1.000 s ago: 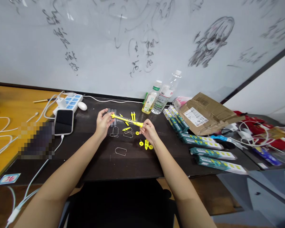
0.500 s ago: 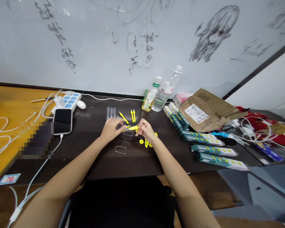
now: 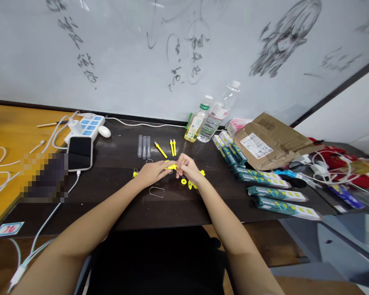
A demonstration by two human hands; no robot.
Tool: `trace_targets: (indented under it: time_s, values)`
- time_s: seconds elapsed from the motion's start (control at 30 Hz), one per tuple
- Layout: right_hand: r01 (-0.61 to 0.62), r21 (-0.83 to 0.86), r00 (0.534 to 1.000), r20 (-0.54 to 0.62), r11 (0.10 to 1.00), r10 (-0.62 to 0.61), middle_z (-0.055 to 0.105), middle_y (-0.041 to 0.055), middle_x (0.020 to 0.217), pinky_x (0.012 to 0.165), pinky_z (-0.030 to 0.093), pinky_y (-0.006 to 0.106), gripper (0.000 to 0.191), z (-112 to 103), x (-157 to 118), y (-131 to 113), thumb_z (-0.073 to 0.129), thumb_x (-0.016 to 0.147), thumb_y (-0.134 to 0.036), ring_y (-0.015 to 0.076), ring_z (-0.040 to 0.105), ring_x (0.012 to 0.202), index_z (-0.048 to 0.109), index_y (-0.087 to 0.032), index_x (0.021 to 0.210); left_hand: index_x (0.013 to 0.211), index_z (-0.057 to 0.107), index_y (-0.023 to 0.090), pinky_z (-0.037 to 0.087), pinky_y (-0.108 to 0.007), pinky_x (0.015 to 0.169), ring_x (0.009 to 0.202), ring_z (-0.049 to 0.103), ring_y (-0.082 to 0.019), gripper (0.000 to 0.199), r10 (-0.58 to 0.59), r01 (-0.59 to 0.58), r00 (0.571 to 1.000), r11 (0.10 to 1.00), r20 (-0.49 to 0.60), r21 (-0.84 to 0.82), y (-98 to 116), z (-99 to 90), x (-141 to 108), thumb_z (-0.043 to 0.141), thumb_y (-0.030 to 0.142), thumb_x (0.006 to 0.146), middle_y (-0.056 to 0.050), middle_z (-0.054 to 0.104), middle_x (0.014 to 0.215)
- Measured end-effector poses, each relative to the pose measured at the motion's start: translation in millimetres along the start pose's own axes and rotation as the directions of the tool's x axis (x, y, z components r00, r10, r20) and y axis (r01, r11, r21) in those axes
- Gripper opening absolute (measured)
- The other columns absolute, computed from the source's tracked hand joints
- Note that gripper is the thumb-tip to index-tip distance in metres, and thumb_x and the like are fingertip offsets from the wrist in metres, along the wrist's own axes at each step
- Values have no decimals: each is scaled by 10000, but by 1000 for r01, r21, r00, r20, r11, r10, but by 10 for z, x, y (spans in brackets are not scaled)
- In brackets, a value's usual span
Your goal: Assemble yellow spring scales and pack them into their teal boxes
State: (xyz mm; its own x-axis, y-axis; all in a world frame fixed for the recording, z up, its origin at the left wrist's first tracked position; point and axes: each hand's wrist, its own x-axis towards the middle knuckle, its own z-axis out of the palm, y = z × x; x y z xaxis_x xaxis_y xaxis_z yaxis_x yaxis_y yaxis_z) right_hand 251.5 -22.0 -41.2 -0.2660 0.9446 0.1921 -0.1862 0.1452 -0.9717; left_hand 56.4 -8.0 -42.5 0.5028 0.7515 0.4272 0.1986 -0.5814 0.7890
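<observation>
My left hand (image 3: 151, 173) is palm down over the dark table, its fingers stretched toward a small yellow plastic piece (image 3: 172, 167). That piece lies between my two hands. My right hand (image 3: 188, 169) is closed, with thumb and fingertips pinched at the piece's right end. Below my right hand are several loose yellow parts (image 3: 191, 185), among them a yellow ring (image 3: 183, 181). A bent metal wire (image 3: 156, 191) lies below my left hand. Another yellow part (image 3: 135, 174) with a thin wire loop shows left of that hand. What is under my left palm is hidden.
Beyond my hands lie clear tubes (image 3: 144, 146), a single yellow stick (image 3: 160, 150) and a pair of yellow sticks (image 3: 172, 147). Two bottles (image 3: 197, 121) stand at the back. Green-and-white boxes (image 3: 279, 194) and a cardboard package (image 3: 264, 141) are right; a phone (image 3: 80, 152) and power strip (image 3: 90, 126) left.
My left hand has turned palm down and come lower, its fingers reaching to the yellow piece. The clear tubes and the yellow part at left now show fully. My right hand stays pinched.
</observation>
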Motion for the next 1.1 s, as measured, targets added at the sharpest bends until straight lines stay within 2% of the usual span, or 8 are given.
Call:
trace_targets:
  time_s: [0.1, 0.3, 0.47, 0.53, 0.63, 0.83, 0.97, 1.1]
  values:
    - [3, -46, 999, 50, 999, -1, 491, -113, 433, 454, 514, 228, 137, -10, -5, 26, 584, 704, -156, 59, 440, 369, 465, -208, 746, 1061, 678, 314, 428, -212, 716, 836, 653, -179, 285, 33, -35, 999, 997, 26, 64, 4, -5, -10, 663, 342, 778, -2, 704, 1055]
    - [7, -116, 994, 105, 993, 5, 534, -94, 469, 453, 482, 207, 146, 14, -5, 76, 613, 730, -197, 82, 531, 397, 469, -201, 748, 999, 680, 283, 409, -229, 723, 852, 649, -207, 286, -49, 49, 999, 999, 13, -3, 13, 50, -14, 729, 341, 723, -26, 701, 1038]
    - [-28, -234, 997, 70, 972, 46, 558, -80, 546, 439, 427, 190, 145, -91, -25, -73, 618, 742, -248, 68, 475, 418, 495, -207, 806, 1069, 653, 292, 431, -247, 721, 809, 661, -212, 277, 2, -14, 999, 967, 50, 256, -62, 49, -10, 640, 362, 801, -31, 705, 1016]
    - [-15, -437, 1000, 9, 899, 21, 544, -67, 547, 446, 375, 174, 143, -203, -53, -156, 650, 734, -266, 63, 455, 446, 529, -195, 764, 1077, 647, 287, 438, -246, 716, 791, 667, -207, 287, 6, -14, 1000, 950, 27, 311, -103, 16, -4, 631, 388, 809, -34, 708, 987]
    - [-66, -734, 997, -31, 676, 64, 506, -50, 496, 451, 305, 182, 227, -352, -102, -237, 690, 714, -310, 66, 425, 455, 540, -176, 607, 1081, 639, 273, 448, -243, 707, 777, 674, -198, 305, 2, 6, 1000, 933, -23, 360, -131, -41, 9, 623, 421, 815, -36, 711, 971]
    - [-178, -936, 951, -84, 304, 297, 595, -24, 576, 495, 289, 213, 163, -334, -126, -242, 720, 688, -297, 94, 508, 522, 612, -182, 646, 1210, 541, 231, 462, -233, 666, 834, 679, -177, 362, -8, -79, 990, 790, 140, 607, -85, -63, 16, 446, 432, 924, -58, 689, 1126]
    - [-165, -954, 945, -82, 248, 316, 595, -23, 603, 526, 304, 220, 133, -305, -123, -245, 702, 711, -271, 104, 528, 563, 607, -190, 666, 1224, 524, 233, 461, -226, 657, 845, 682, -170, 366, 22, -116, 988, 750, 151, 651, -96, -33, 7, 416, 438, 940, -55, 687, 1135]
    - [-139, -946, 958, -53, 294, 281, 566, -27, 603, 528, 309, 229, 173, -348, -139, -252, 706, 713, -319, 106, 501, 547, 592, -190, 717, 1222, 531, 232, 466, -234, 679, 852, 682, -173, 376, 31, -115, 990, 755, 140, 646, -108, -11, 1, 425, 451, 935, -69, 686, 1120]
